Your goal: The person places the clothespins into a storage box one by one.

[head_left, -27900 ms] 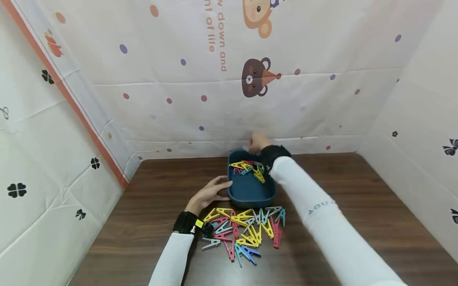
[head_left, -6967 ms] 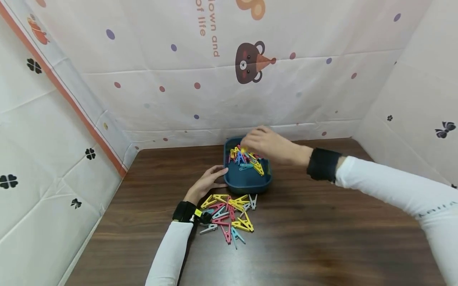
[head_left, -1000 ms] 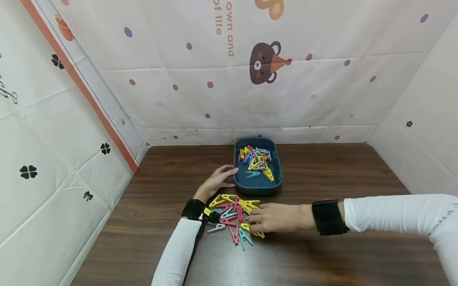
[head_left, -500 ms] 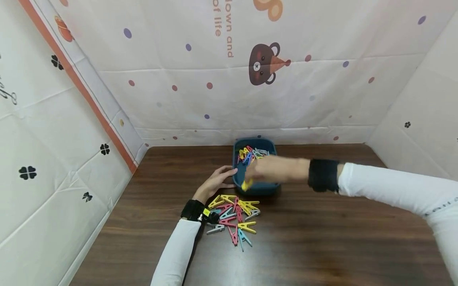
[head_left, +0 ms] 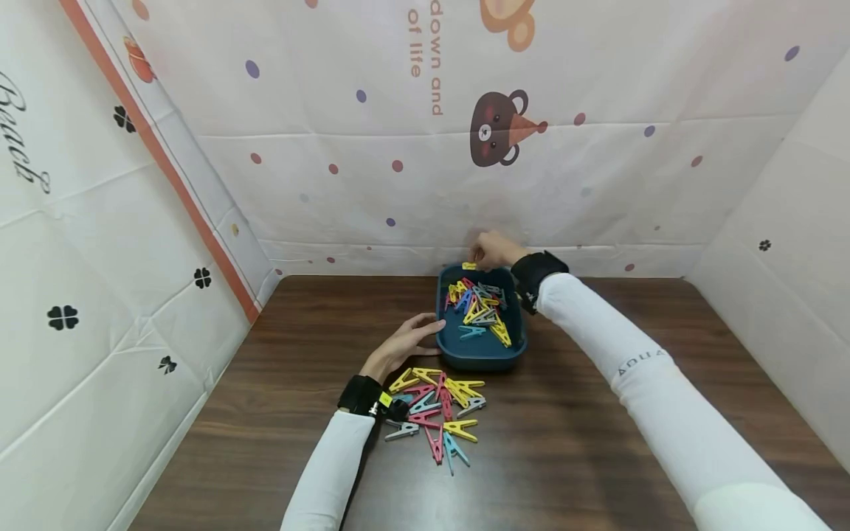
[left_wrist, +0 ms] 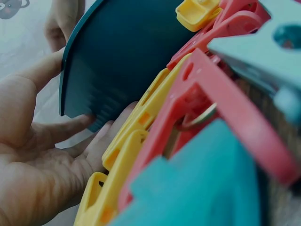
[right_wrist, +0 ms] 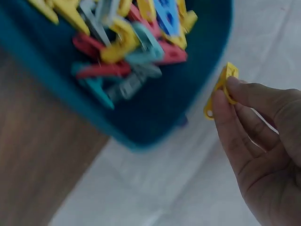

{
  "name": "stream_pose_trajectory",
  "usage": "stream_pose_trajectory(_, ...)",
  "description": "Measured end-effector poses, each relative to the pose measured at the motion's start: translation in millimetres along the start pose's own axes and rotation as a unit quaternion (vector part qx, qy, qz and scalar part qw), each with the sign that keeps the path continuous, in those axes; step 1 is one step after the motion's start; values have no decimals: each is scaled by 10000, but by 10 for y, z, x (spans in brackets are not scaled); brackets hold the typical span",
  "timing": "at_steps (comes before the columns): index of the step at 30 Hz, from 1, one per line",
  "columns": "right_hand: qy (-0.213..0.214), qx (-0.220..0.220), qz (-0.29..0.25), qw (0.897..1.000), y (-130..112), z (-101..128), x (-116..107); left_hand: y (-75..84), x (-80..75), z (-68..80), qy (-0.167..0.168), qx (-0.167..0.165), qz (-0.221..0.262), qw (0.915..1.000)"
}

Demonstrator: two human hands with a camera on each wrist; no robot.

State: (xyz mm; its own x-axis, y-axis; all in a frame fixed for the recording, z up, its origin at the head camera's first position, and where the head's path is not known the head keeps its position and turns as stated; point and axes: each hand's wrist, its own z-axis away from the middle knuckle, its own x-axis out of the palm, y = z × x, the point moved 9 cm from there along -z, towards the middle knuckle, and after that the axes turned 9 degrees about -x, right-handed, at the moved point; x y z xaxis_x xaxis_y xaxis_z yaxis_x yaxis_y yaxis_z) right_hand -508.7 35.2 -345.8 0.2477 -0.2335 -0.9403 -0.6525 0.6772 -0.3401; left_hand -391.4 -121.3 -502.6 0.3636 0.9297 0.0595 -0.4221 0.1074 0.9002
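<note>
My right hand [head_left: 494, 251] pinches a yellow clothespin [right_wrist: 221, 89] between thumb and fingertips. It is up at the far rim of the dark blue bin [head_left: 481, 358], close to the back wall. In the right wrist view the clothespin appears just outside that rim. My left hand [head_left: 401, 345] rests against the bin's left side, its extended fingers touching the rim and outer wall. Inside the bin lies a mixed heap of clothespins [head_left: 474, 302], mostly toward the far half. In front of it, a loose pile of yellow, red, grey and light blue clothespins [left_wrist: 188, 94] lies by my left wrist.
The brown wood-grain table [head_left: 598, 398] carries the bin near its back edge. A white printed cloth [head_left: 319, 206] hangs directly behind, with more white cloth at both sides. Black bands [head_left: 541, 273] with cameras sit on the wrists.
My right hand took a yellow clothespin from the pile and carried it to the bin's far rim. Since the oldest frame, the pile has shrunk and the bin's heap has grown. Left hand stays.
</note>
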Motion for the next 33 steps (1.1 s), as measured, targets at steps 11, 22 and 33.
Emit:
stream_pose_trajectory(11, -196, 1245, -252, 9917, 223, 57, 491, 9, 81, -2, -260, 112, 49, 9996)
stream_pose_trajectory(22, 544, -109, 993, 9935, -380, 283, -33, 62, 64, 6, -210, 125, 99, 9997)
stream_pose_trajectory(33, -436, -2880, 233, 9563, -1569, 1594, 925, 50, 62, 6, -166, 158, -85, 9997)
